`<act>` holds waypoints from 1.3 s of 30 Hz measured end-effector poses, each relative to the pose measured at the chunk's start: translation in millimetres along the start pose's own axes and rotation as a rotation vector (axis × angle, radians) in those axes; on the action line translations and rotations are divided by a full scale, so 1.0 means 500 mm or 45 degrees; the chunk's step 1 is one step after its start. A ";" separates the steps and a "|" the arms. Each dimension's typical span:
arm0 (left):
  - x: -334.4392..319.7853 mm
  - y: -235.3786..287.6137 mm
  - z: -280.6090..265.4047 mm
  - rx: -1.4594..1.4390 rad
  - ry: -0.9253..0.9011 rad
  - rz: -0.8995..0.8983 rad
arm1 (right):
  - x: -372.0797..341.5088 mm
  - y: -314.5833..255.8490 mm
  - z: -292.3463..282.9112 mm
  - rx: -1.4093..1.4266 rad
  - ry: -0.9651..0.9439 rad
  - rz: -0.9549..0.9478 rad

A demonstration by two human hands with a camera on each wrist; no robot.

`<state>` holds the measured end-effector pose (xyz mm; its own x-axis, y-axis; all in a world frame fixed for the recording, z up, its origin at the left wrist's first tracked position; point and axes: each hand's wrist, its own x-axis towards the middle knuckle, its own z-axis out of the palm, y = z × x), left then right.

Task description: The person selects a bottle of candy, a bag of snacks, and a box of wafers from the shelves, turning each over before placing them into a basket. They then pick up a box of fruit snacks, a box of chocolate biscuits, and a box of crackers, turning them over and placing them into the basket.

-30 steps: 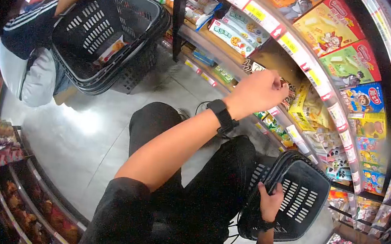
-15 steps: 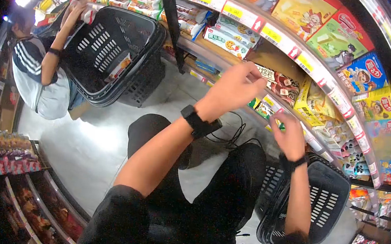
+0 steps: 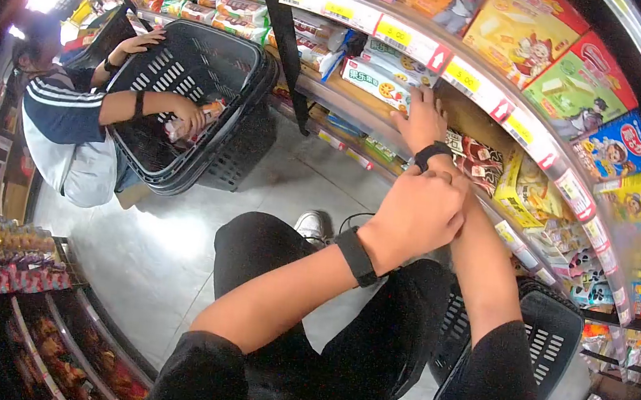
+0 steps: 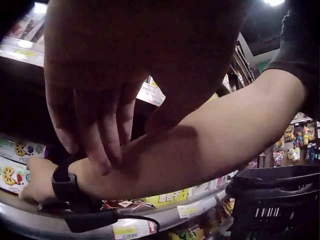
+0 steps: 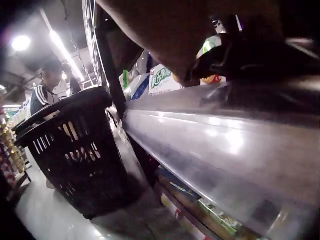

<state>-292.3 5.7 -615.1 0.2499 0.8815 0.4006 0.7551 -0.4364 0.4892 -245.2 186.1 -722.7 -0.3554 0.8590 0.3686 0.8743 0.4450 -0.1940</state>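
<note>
In the head view my right hand [image 3: 424, 123] reaches into the shelf, its fingers spread at the right end of a white cookie packet [image 3: 376, 83]. The packet's front, with printed cookies, also shows beside that hand in the left wrist view [image 4: 10, 175]. My left hand [image 3: 420, 214] lies across my right forearm [image 3: 482, 264], just behind the black wristband. Seen from the left wrist, the fingers of the left hand [image 4: 102, 125] hang loosely bent, with fingertips on the forearm. Another cookie packet [image 3: 398, 60] lies behind the white one.
Brown snack bags [image 3: 477, 162] and a yellow bag [image 3: 525, 186] lie right of my hand. A price-tag rail [image 3: 430, 51] runs above. Black baskets [image 3: 541, 332] stand beside my right leg. Left, another person [image 3: 71, 119] reaches into a stacked black basket [image 3: 249, 103] holding a snack pack.
My right hand has left the basket rim and moved up to the cookie packet. My left hand has come down from the shelf onto my right forearm. The other person's hand is now in their basket.
</note>
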 end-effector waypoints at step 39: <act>0.090 -0.115 -0.107 -1.551 0.265 -0.821 | -0.283 -0.009 -0.365 1.873 0.277 0.577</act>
<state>-356.9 60.6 -583.6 -0.1107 0.9891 -0.0970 -0.3219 0.0567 0.9451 -138.6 16.4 -608.2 0.0060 0.9916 0.1295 -0.2381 0.1272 -0.9629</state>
